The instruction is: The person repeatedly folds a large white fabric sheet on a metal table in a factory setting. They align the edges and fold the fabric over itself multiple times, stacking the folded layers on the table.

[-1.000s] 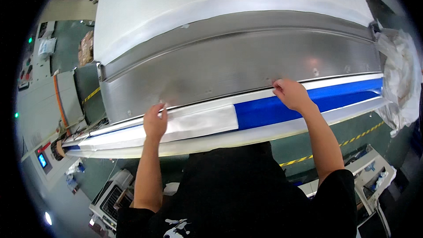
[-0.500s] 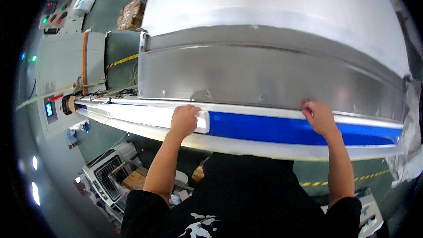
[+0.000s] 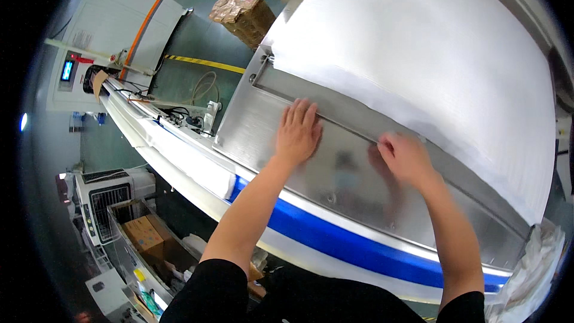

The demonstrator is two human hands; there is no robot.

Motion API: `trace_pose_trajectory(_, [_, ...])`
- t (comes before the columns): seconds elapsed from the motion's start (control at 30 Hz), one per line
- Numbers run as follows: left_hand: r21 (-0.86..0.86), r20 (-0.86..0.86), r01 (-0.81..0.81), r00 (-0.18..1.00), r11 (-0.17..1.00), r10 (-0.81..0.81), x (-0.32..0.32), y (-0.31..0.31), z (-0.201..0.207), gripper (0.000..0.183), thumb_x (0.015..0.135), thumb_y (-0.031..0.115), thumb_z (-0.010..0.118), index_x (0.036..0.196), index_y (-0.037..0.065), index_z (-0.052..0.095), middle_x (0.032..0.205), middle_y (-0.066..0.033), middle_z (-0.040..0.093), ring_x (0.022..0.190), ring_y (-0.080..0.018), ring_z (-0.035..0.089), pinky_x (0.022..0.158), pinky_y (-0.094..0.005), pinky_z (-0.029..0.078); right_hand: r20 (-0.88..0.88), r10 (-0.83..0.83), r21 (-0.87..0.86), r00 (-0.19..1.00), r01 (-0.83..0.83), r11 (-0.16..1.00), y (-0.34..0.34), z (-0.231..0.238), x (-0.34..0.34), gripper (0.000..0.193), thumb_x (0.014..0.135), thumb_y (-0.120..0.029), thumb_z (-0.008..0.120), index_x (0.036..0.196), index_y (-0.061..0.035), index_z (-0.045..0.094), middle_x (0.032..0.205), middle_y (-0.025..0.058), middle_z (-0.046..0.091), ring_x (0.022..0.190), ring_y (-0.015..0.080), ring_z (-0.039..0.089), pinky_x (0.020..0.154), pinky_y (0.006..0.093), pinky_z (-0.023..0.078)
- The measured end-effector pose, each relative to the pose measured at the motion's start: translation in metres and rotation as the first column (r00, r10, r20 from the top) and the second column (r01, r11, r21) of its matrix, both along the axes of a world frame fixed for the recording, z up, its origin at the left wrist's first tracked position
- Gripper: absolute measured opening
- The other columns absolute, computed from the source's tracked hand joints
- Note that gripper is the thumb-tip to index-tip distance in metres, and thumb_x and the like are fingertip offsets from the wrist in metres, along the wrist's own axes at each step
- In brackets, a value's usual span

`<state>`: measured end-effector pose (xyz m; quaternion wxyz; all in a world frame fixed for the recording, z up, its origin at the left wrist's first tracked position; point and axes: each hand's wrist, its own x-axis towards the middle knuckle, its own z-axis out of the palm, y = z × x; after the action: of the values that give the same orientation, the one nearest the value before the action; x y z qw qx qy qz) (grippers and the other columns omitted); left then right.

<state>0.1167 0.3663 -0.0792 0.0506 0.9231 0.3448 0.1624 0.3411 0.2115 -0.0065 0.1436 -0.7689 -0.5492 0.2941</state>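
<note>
My left hand [image 3: 298,133] lies on the shiny metal panel [image 3: 248,122], fingers stretched out, with nothing in it. To its right, my right hand [image 3: 408,158] is closed with thumb and fingers drawn together, near the groove along the panel. If anything is pinched there, it is too small or hidden to make out. Just beyond both hands spreads a large white sheet [image 3: 430,42], its near edge lying over the metal. Along the panel's near side runs a blue strip [image 3: 341,236] in a white rail. A white strip of material [image 3: 206,173] covers the rail's left part.
A brown taped box [image 3: 245,15] stands on the floor at the far left. Cables and a hose [image 3: 206,87] lie beside the panel's left end. Crumpled clear plastic [image 3: 532,269] hangs at the right end. Lower left, a bin [image 3: 134,257] holds a cardboard box.
Both hands have moved from the blue strip and rail up onto the metal panel. The left fingers have opened out flat. The whole view has turned and shifted.
</note>
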Motion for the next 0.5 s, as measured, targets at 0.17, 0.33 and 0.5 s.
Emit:
trace_pose_trajectory(0.17, [-0.069, -0.003, -0.036, 0.999, 0.997, 0.036, 0.003, 0.009, -0.018, 0.045, 0.089, 0.031, 0.05, 0.127, 0.007, 0.047, 0.133, -0.0135, 0.045, 0.128, -0.0325, 0.037, 0.108, -0.0479, 0.025, -0.055, 0.07, 0.24, 0.996, -0.055, 0.969, 0.153, -0.015, -0.001, 0.021, 0.085, -0.023, 0.056, 0.09, -0.0034, 0.061, 0.08, 0.0142, 0.065, 0.074, 0.0297, 0.063, 0.068, 0.0385, 0.048])
trace_pose_trajectory(0.33, [-0.122, 0.001, -0.05, 0.999, 0.991, 0.051, 0.006, 0.013, -0.017, 0.047, 0.086, 0.031, 0.053, 0.127, 0.008, 0.048, 0.133, -0.0118, 0.046, 0.128, -0.0314, 0.038, 0.108, -0.0484, 0.025, -0.074, 0.116, 0.366, 0.99, -0.081, 0.927, 0.259, -0.033, -0.006, 0.019, 0.081, -0.022, 0.058, 0.089, -0.0051, 0.063, 0.082, 0.0127, 0.066, 0.077, 0.0287, 0.063, 0.071, 0.0383, 0.05])
trace_pose_trajectory(0.5, [-0.156, 0.002, -0.06, 0.998, 0.986, 0.062, 0.006, 0.014, -0.016, 0.048, 0.086, 0.031, 0.055, 0.127, 0.008, 0.048, 0.133, -0.0114, 0.046, 0.128, -0.0307, 0.038, 0.108, -0.0487, 0.026, -0.077, 0.109, 0.305, 0.991, -0.081, 0.949, 0.292, -0.041, -0.004, 0.017, 0.077, -0.023, 0.059, 0.08, -0.0078, 0.066, 0.081, 0.0104, 0.067, 0.077, 0.0284, 0.063, 0.072, 0.0388, 0.05])
